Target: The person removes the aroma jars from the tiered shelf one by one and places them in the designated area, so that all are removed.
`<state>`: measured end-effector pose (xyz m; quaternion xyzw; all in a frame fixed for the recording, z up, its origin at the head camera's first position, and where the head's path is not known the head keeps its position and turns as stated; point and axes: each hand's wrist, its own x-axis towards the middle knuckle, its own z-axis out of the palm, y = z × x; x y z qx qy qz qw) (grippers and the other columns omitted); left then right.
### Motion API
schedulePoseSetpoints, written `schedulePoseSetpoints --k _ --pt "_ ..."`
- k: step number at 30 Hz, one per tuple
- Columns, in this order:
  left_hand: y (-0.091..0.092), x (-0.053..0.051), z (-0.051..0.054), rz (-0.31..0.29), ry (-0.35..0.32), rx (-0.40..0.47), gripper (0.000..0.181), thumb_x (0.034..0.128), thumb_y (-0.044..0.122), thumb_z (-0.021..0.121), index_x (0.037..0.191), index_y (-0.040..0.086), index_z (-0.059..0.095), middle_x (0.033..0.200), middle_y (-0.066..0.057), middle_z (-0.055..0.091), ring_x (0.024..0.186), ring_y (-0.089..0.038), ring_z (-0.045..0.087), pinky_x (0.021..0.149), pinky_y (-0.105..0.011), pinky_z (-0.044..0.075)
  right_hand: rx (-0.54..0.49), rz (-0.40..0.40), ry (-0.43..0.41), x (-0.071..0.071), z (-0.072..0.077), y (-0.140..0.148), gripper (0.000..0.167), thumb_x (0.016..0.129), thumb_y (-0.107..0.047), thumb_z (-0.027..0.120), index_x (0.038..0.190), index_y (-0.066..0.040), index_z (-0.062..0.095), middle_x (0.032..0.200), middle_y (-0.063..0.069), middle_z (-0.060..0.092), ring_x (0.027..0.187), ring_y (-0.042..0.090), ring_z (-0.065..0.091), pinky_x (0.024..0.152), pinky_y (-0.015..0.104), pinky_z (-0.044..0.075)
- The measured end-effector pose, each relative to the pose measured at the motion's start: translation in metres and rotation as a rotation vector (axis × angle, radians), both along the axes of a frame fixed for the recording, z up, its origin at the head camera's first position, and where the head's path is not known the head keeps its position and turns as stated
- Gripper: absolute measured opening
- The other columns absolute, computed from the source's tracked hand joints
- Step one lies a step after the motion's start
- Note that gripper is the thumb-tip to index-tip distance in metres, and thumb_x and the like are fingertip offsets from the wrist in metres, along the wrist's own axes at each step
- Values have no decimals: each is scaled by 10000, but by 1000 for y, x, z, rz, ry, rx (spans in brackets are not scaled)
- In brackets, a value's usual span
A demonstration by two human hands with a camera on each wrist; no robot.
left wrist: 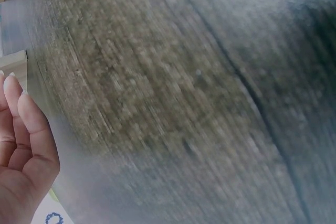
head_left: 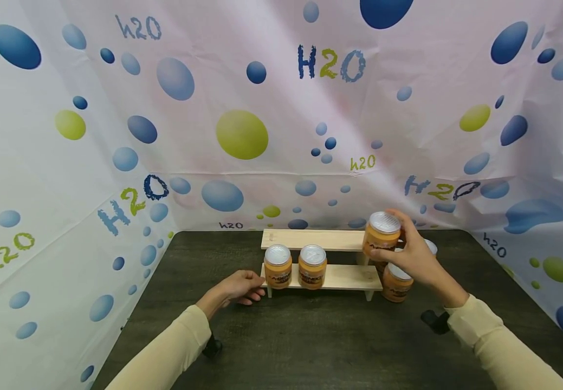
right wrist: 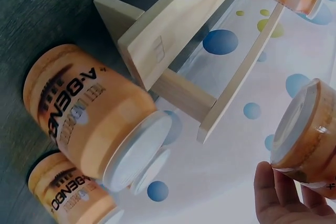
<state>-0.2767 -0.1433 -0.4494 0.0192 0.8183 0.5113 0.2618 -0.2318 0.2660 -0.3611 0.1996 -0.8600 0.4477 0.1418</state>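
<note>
My right hand (head_left: 416,257) grips an orange jar (head_left: 381,234) with a silvery lid, raised over the right end of the two-step wooden shelf (head_left: 344,275). The same jar (right wrist: 310,140) appears tilted at the right of the right wrist view. On the lower step stand two matching jars, a left one (head_left: 278,266) and a right one (head_left: 312,266). My left hand (head_left: 242,287) is at the left end of that step, fingers loosely bent; whether they touch the wood cannot be told. In the left wrist view, its fingers (left wrist: 34,114) hold nothing.
More orange jars stand on the dark table (head_left: 301,341) right of the shelf, the nearest jar (head_left: 397,283) close beside it, others partly hidden by my right hand. A printed backdrop (head_left: 188,162) with blue and green dots encloses the back and sides.
</note>
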Motion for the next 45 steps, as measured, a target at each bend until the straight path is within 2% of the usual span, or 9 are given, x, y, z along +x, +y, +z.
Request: schedulePoseSetpoints --k 5,10,19,30,36,42,43,45 --pt "-1 0 -1 0 0 0 265 1054 319 530 1027 85 652 911 -27 692 747 -109 649 659 -303 558 8 1 10 0 0 5 926 873 -70 778 1570 -107 170 1337 196 483 999 3 559 767 255 514" --pt "-1 0 -2 1 -2 -2 272 1054 322 530 1025 83 657 903 -23 694 736 -101 647 648 -297 555 33 -33 6 3 2 10 924 872 -107 789 1571 -139 186 1304 182 511 973 -3 567 749 273 515" --pt "0 0 -3 5 -5 -8 269 1055 315 528 1018 83 660 894 -19 692 732 -97 647 640 -291 553 12 -42 -5 6 2 18 933 885 -88 771 1585 -165 158 1342 168 471 1059 -55 529 809 187 504" --pt "0 0 -2 6 -7 -3 264 1056 299 526 1024 73 659 901 -30 688 741 -105 646 645 -295 555 37 -75 0 9 2 24 925 880 -112 782 1581 -161 181 1345 154 466 1050 -37 515 792 210 504" --pt "-1 0 -3 5 -7 -5 271 1055 305 527 1031 68 656 905 -29 690 742 -103 646 644 -291 555 68 -115 -4 12 3 31 933 880 -140 786 1582 -130 171 1348 204 461 1033 -5 503 778 209 500" --pt "0 0 -1 5 -1 -4 265 1054 308 530 1020 79 659 902 -27 692 741 -102 647 652 -299 559 92 -159 -3 16 3 43 966 891 -148 775 1594 -118 112 1346 251 449 1005 -76 478 766 157 469" --pt "0 0 -1 4 1 -2 265 1053 312 532 1020 82 661 902 -27 692 742 -103 647 654 -302 559 92 -159 1 16 3 45 975 888 -138 777 1595 -119 106 1346 262 443 1029 -30 508 759 155 464" --pt "-1 0 -1 3 2 0 266 1052 316 534 1023 85 662 902 -28 693 740 -104 646 655 -304 558 94 -165 7 17 1 48 979 885 -125 777 1594 -107 103 1345 271 436 1028 -34 505 759 146 458"
